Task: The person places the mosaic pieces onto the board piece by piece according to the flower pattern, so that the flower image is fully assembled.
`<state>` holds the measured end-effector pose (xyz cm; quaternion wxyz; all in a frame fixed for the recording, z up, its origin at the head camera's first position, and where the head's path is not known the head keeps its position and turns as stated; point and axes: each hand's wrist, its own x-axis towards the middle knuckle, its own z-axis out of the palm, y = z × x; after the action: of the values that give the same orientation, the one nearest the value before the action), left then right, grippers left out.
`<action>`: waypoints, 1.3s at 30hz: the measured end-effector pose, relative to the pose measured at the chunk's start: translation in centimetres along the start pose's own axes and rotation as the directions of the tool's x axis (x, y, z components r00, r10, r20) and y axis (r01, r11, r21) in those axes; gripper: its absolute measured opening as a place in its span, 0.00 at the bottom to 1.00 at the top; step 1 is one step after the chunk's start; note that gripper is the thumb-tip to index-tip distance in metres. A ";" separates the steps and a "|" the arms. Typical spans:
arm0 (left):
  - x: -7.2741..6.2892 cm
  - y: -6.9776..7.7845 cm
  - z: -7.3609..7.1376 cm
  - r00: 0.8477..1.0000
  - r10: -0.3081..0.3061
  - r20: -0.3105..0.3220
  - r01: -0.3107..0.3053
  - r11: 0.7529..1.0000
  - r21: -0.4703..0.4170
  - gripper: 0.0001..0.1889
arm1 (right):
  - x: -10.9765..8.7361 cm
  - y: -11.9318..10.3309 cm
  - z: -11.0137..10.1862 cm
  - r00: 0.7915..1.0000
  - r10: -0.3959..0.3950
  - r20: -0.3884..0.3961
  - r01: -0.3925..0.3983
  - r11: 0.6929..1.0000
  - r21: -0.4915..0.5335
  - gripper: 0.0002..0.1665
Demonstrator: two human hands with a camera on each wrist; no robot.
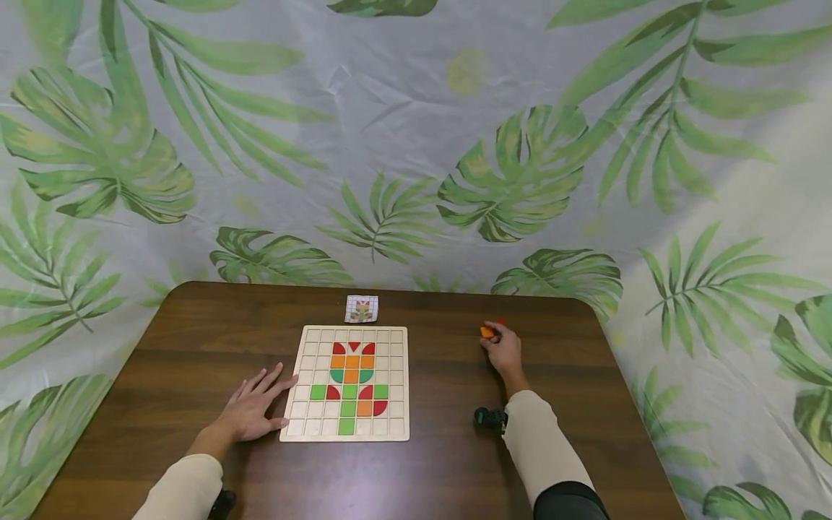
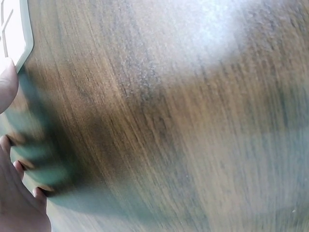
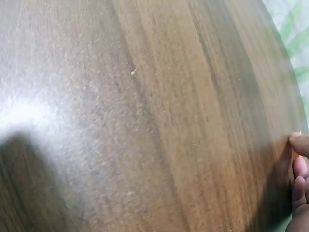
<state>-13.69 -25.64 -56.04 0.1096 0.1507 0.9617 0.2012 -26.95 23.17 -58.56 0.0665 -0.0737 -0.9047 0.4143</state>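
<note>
A square wooden grid board (image 1: 398,426) lies on the table, with red, orange and green tiles set in a flower pattern. My left hand (image 1: 250,410) is spread flat at the board's left side, its thumb and a fingertip touching the edge. In the left wrist view, the thumb (image 2: 7,86) is at the board's corner (image 2: 24,36). Over on the right, my right hand (image 1: 505,354) pinches an orange tile (image 1: 487,332) between thumb and fingertips. A small red piece (image 1: 501,322) shows just beyond that hand, mostly hidden by it.
Behind the board lies a small paper card (image 1: 361,308) printed with a similar flower on a grid. The brown wooden table (image 1: 442,469) ends at the back against a leaf-patterned cloth (image 1: 403,144). A dark device (image 1: 489,417) is at the right wrist.
</note>
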 end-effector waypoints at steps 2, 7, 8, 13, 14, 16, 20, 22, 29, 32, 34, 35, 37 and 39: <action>0.0 0.0 0.0 1.000 -0.006 0.004 0.006 1.000 -0.001 0.41 | -0.1 0.0 -0.1 1.000 -0.015 -0.001 0.015 1.000 0.000 0.20; 0.0 -0.2 0.2 1.000 -0.023 0.022 0.023 1.000 -0.003 0.41 | -0.3 0.2 -0.3 0.999 -0.042 -0.002 0.042 0.999 -0.014 0.17; 0.0 -0.2 0.2 0.999 -0.022 0.023 0.022 1.000 -0.002 0.41 | -0.4 0.2 -0.4 0.999 -0.043 0.002 0.043 0.999 -0.016 0.17; 0.0 -0.1 0.2 0.999 -0.026 0.023 0.026 1.000 -0.004 0.41 | -0.6 0.4 -1.0 0.998 -0.065 0.025 0.065 0.997 -0.038 0.17; 0.0 -0.1 0.2 1.000 -0.022 0.020 0.022 1.000 -0.005 0.41 | -0.6 0.4 -1.1 0.997 -0.067 0.029 0.069 0.996 -0.048 0.16; 0.0 -0.2 0.2 1.000 -0.011 0.015 0.012 1.000 -0.006 0.41 | -0.9 0.4 -1.2 0.997 -0.068 0.043 0.072 0.994 -0.085 0.16; -0.1 -0.6 0.5 1.000 -0.006 0.014 0.006 1.000 -0.002 0.41 | -1.4 0.1 -1.5 0.991 -0.060 0.119 0.076 0.988 -0.132 0.18; -0.1 -0.6 0.6 1.000 -0.005 0.010 0.005 1.000 -0.001 0.41 | -1.6 -0.1 -1.6 0.988 -0.042 0.146 0.061 0.990 -0.127 0.18; -0.1 0.0 0.2 1.000 -0.001 0.002 0.001 1.000 0.011 0.40 | -2.0 -0.5 -1.9 0.988 -0.011 0.153 0.024 0.996 -0.083 0.18; -0.1 0.0 0.2 1.000 -0.008 0.008 0.008 1.000 0.012 0.40 | -2.4 -0.4 -1.9 0.988 0.003 0.154 0.008 0.998 -0.070 0.18; -0.1 -0.1 0.3 1.000 0.003 -0.003 -0.003 1.000 0.007 0.40 | -2.7 -0.4 -1.8 0.990 0.002 0.144 0.006 0.998 -0.058 0.17; -0.1 -0.1 0.3 1.000 0.009 -0.008 -0.009 1.000 0.003 0.40 | -2.9 -0.4 -1.8 0.990 -0.001 0.139 0.008 0.999 -0.049 0.17; -0.1 -0.2 0.5 1.000 0.016 -0.017 -0.016 1.000 -0.002 0.39 | -3.2 -0.3 -1.7 0.990 -0.006 0.139 0.011 0.999 -0.031 0.16; -0.1 -0.2 0.5 1.000 0.020 -0.023 -0.020 1.000 -0.003 0.39 | -3.5 -0.3 -1.7 0.989 -0.005 0.148 0.009 1.000 -0.022 0.15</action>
<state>-13.53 -25.70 -56.59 0.0966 0.1578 0.9610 0.2057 -23.25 23.54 -57.45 -0.0002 -0.0404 -0.9120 0.4081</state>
